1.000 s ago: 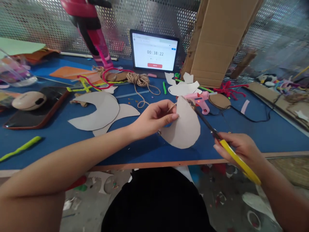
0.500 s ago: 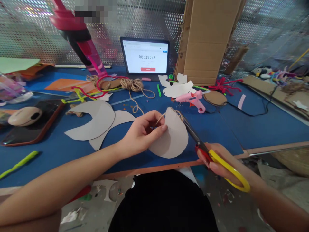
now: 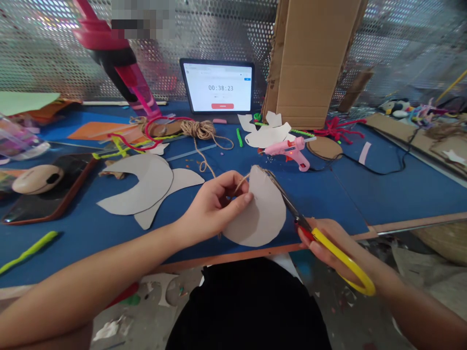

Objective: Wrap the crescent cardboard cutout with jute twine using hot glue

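Note:
My left hand (image 3: 219, 199) pinches a crescent-like piece of pale card (image 3: 260, 214) near its upper left edge, just above the table's front edge. Jute twine (image 3: 242, 182) runs through the same fingers and along the card's top, trailing back to a twine bundle (image 3: 199, 130). My right hand (image 3: 328, 243) grips scissors (image 3: 310, 228) with one yellow and one red handle. Their blades point up and left, lying along the card's upper right edge beside the twine. Whether the blade tips are apart is hard to make out.
Cut card crescents (image 3: 146, 184) lie left of my hands. Behind the card rests a pink glue gun (image 3: 288, 149) with its black cord. A tablet (image 3: 219, 87) showing a timer stands at the back, beside a tall cardboard piece (image 3: 306, 63). A phone (image 3: 69, 180) lies far left.
The card and both hands sit very slightly lower in view. My grip on the card and the scissors stays the same, with the blades still at the card's top edge.

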